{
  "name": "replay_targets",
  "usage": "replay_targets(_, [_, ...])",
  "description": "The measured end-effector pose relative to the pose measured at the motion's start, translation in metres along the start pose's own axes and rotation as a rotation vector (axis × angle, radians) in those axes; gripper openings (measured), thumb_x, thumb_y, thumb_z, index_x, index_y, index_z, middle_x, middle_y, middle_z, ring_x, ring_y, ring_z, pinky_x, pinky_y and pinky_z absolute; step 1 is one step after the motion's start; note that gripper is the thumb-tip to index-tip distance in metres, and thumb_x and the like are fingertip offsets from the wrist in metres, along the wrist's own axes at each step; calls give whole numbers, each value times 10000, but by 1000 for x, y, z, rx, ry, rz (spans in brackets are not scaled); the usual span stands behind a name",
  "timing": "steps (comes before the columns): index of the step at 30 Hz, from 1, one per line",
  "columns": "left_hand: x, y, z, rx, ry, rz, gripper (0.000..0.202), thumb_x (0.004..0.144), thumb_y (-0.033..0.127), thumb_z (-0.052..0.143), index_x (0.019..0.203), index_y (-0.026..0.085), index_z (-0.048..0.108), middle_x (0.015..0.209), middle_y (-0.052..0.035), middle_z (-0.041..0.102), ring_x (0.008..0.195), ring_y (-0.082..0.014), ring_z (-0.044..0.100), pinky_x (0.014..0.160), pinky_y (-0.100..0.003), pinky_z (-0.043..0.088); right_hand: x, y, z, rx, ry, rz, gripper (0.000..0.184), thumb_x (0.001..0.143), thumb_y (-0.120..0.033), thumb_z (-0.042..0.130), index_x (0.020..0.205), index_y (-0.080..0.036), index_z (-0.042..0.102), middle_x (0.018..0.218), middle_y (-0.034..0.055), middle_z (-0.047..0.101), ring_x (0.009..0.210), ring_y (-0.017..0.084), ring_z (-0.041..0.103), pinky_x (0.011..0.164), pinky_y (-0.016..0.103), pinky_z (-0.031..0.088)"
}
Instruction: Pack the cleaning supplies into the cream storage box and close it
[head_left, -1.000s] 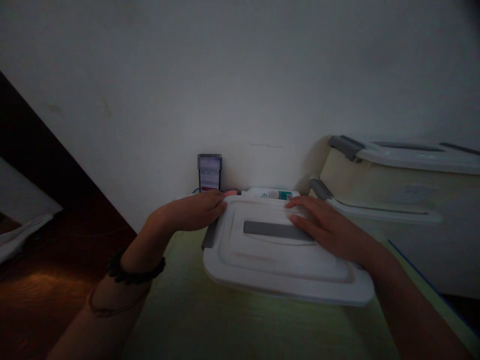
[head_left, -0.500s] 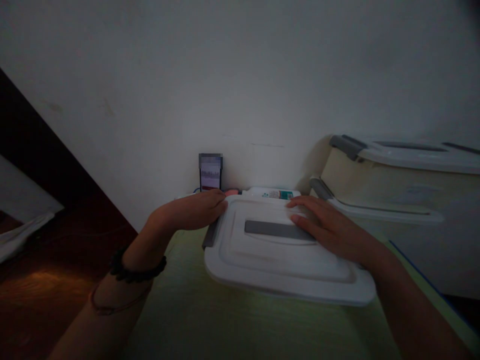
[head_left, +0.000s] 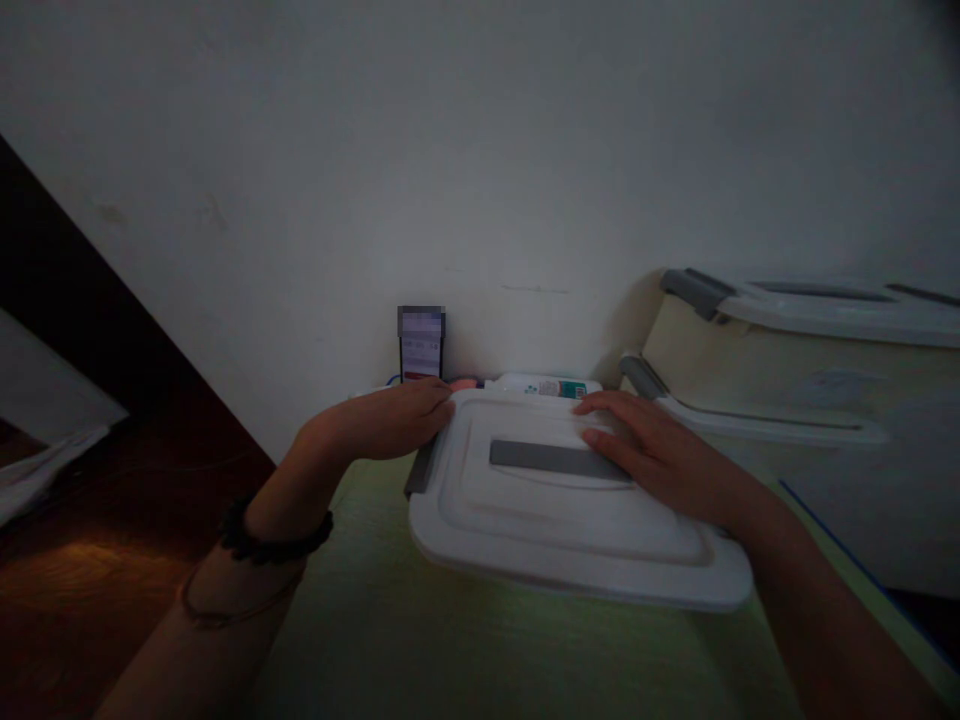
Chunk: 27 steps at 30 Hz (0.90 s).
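Observation:
A white plastic box lid (head_left: 570, 530) with a grey handle strip (head_left: 555, 459) lies on a pale green surface (head_left: 420, 640). My left hand (head_left: 390, 420) rests on the lid's far left corner, fingers curled over the edge beside a grey clasp (head_left: 420, 470). My right hand (head_left: 652, 450) lies flat on the lid's top right, fingers stretched over the end of the grey strip. Beads circle my left wrist.
A phone (head_left: 421, 345) stands against the white wall behind the lid, with a white tube (head_left: 544, 387) lying beside it. Two stacked cream bins with grey clasps (head_left: 795, 380) stand at the right. Dark wooden floor (head_left: 90, 560) lies to the left.

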<state>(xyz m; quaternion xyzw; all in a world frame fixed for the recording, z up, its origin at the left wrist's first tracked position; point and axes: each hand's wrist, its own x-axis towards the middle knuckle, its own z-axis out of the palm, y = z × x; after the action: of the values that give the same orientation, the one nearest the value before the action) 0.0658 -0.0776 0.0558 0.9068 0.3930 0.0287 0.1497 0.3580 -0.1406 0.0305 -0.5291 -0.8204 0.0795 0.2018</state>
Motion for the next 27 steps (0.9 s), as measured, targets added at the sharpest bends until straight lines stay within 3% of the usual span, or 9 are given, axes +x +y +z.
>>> replay_targets(27, [2, 2, -2, 102, -13, 56, 443, 963, 269, 199, 1079, 119, 598, 1108, -120, 650, 971, -195, 598, 880, -288, 424, 0, 0, 0, 5, -24, 8, 348, 930, -446, 383, 1160, -220, 513, 1216, 80, 569, 1152, 227, 494, 988, 420, 374])
